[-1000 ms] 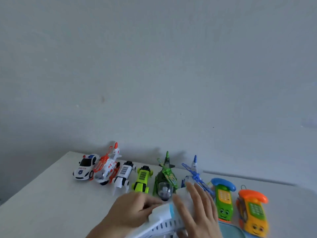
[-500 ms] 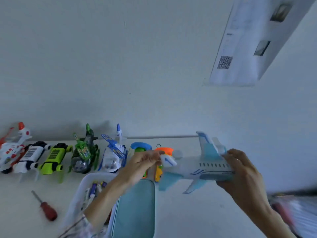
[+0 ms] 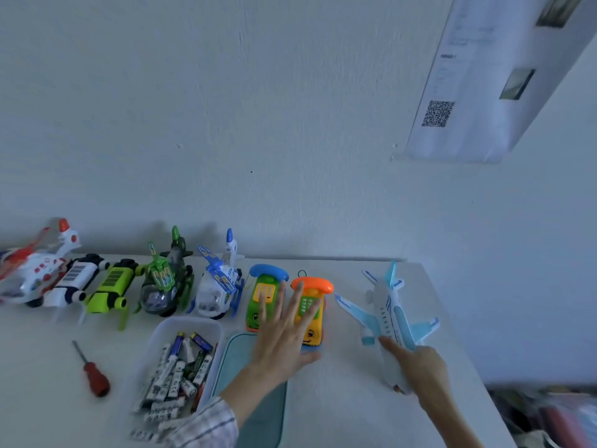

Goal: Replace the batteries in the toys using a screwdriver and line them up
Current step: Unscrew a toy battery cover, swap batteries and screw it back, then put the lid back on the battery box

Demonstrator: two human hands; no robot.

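Blue airplane (image 3: 389, 313) near table edge (image 3: 452, 318)

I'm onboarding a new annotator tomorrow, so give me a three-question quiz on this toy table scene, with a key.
1. True or false: the red-handled screwdriver is in the person's left hand.
2. Which toy does the right hand hold against the white table? A) green toy helicopter B) light blue and white toy airplane C) orange toy telephone
3. Fill in: the clear plastic tub holds loose ______.

Key:
1. False; it lies on the table, and the left hand is spread open over the orange toy telephone.
2. B, the light blue and white toy airplane.
3. batteries.
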